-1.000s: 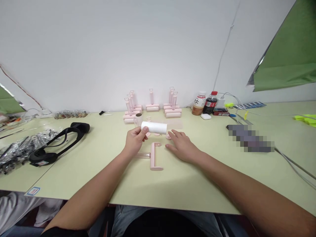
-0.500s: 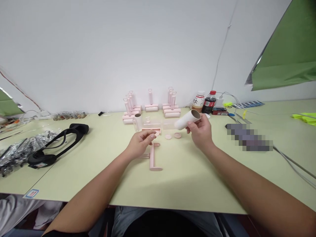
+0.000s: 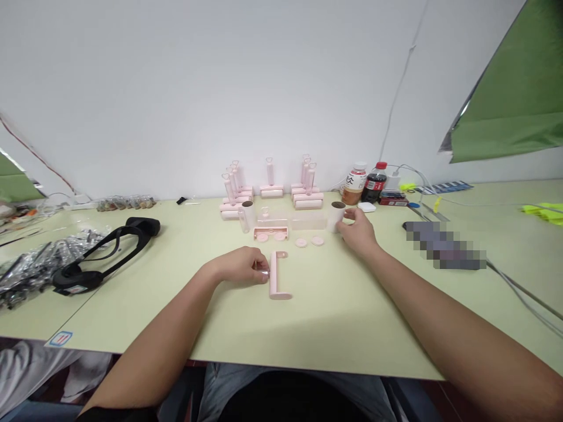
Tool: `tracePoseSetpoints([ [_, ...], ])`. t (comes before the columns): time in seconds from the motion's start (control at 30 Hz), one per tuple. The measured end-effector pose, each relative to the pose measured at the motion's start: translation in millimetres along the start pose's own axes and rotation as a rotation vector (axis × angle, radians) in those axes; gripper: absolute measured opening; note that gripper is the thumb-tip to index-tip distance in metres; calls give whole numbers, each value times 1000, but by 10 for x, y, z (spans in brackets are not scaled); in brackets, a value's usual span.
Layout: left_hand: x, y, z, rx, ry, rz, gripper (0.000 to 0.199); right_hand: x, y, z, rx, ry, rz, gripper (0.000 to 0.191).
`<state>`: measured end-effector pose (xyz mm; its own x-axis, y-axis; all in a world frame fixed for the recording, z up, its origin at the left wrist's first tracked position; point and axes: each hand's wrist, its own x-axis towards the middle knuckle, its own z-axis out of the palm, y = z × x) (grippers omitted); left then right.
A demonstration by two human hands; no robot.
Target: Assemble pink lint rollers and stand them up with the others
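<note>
My left hand (image 3: 241, 265) is closed on the clear handle (image 3: 264, 273) of a pink lint roller frame (image 3: 274, 278) lying on the table. Its two end arms point right. At my right hand (image 3: 358, 230), a white lint roll (image 3: 336, 217) with a brown cardboard core stands upright on the table. The thumb lies against its front right side, and the other fingertips are partly hidden at its edge. Between the hands lie a pink open case (image 3: 271, 230), a pink disc (image 3: 301, 242) and another disc (image 3: 317, 241). A second white roll (image 3: 248, 215) stands at the left.
Several pink lint rollers (image 3: 308, 196) stand along the wall. Two drink bottles (image 3: 354, 186) are at the back right, beside a white box (image 3: 366, 207). A black headset (image 3: 105, 258) and plastic-wrapped items (image 3: 41, 266) lie left; a pixelated dark object (image 3: 444, 246) and cables lie right.
My right hand has lowered the tilted white roll so that it stands upright on the table. My left hand has come down and nearer, onto the frame's handle.
</note>
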<state>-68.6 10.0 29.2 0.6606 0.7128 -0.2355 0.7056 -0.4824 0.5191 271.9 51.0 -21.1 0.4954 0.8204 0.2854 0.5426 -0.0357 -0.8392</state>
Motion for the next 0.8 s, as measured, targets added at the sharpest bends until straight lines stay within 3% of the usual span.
tracePoseSetpoints([
  [0.1,17,23,27,-77,14,69,25,-117,-162,-61,115,141,-62,26],
  [0.17,26,59,45,-140,69,137,25,-288,-303,-76,303,32,-131,16],
  [0.3,75,144,143,-285,289,293,28,-770,-553,-25,485,-793,-87,39],
  [0.33,91,164,176,-316,334,322,30,-878,-593,-5,503,-950,-97,43],
  [0.43,121,223,258,-356,358,392,29,-1078,-642,44,539,-1206,-48,48],
  [0.57,105,305,275,-350,290,396,19,-1097,-606,65,590,-1303,85,48],
  [0.8,69,366,238,-347,201,377,21,-1083,-556,92,613,-1387,57,44],
])
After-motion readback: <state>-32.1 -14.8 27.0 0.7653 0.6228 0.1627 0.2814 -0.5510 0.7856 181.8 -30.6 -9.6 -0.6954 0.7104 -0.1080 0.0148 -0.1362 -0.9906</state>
